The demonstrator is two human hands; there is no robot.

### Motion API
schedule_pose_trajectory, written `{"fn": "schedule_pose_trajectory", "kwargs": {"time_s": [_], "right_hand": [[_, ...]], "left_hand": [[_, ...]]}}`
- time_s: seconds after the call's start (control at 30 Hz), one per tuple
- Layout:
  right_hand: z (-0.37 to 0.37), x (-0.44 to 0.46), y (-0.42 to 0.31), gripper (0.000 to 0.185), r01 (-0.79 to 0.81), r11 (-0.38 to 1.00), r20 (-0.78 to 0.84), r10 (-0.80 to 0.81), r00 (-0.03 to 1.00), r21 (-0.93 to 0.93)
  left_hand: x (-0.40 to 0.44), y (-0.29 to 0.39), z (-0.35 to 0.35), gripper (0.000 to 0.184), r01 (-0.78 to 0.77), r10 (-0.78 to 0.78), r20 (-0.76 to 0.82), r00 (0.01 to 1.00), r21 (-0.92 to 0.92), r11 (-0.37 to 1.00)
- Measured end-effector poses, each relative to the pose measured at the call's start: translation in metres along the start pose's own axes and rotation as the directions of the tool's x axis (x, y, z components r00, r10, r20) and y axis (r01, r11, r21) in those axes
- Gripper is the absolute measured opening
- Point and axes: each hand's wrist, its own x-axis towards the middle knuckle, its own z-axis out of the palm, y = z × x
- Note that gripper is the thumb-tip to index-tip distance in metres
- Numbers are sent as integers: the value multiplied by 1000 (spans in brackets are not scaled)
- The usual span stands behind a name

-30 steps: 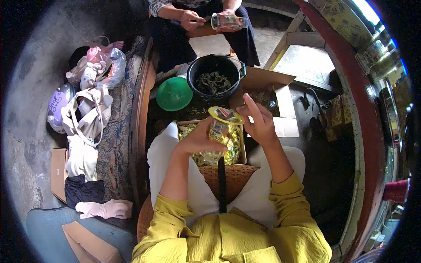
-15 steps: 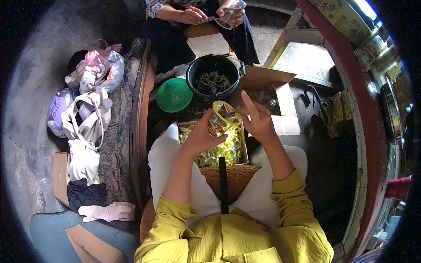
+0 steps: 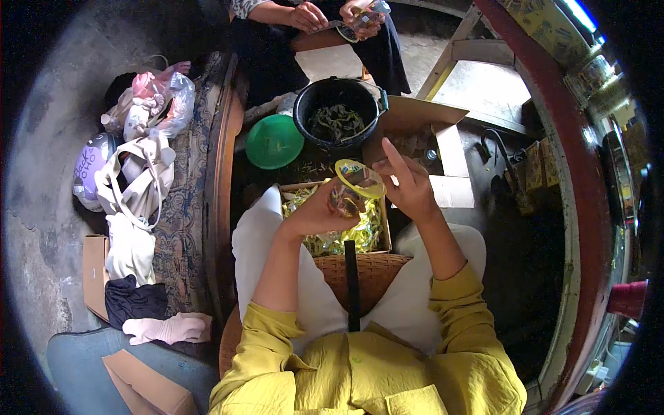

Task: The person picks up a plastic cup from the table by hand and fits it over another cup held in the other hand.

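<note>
A clear plastic cup [image 3: 346,198] with printed label and a yellow rim is held tilted in my left hand [image 3: 315,213], its fingers wrapped round the side. My right hand [image 3: 409,188] is at the cup's rim, thumb and some fingers pinched there, the index finger raised; whatever it grips is too small to make out. Below the cup, a shallow cardboard box [image 3: 386,238] holds yellow-green strips between my knees. A black bucket [image 3: 304,131] with dark scraps stands beyond, beside a green lid [image 3: 274,142].
Across from me, a co-worker's hands [image 3: 308,17] hold another clear cup [image 3: 366,19]. An open cardboard box [image 3: 449,155] lies right of the bucket. Bags and cloths [image 3: 138,173] are at the left on a patterned mat. A red-brown frame [image 3: 588,207] runs along the right.
The cup in my left hand has tilted, its rim turning toward my right hand. My right hand stays at the rim. The co-worker's cup has tipped and moved slightly.
</note>
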Motion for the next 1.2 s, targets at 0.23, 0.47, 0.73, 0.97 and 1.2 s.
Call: {"fn": "schedule_pose_trajectory", "kwargs": {"time_s": [0.23, 0.47, 0.73, 0.97, 1.2], "right_hand": [[-2, 2, -2, 57, 51, 998, -71, -48, 996, 38], [-2, 1, -8, 56, 49, 998, -88, -45, 995, 50], [-5, 1, -14, 56, 69, 991, -83, -60, 995, 113], [-13, 7, -19, 53, 128, 986, -57, -122, 991, 107], [-14, 5, -20, 46, 160, 981, -52, -155, 987, 114]], "left_hand": [[-2, 8, -2, 54, 192, -124, 277, 953, -231, 954], [-1, 1, -1, 53, 218, -4, 467, 884, -405, 888], [-2, 1, 10, 56, 332, 67, 562, 824, -576, 747], [-4, -4, 24, 56, 464, 219, 633, 743, -722, 513], [-3, -4, 38, 52, 571, 383, 657, 649, -754, 325]]}}
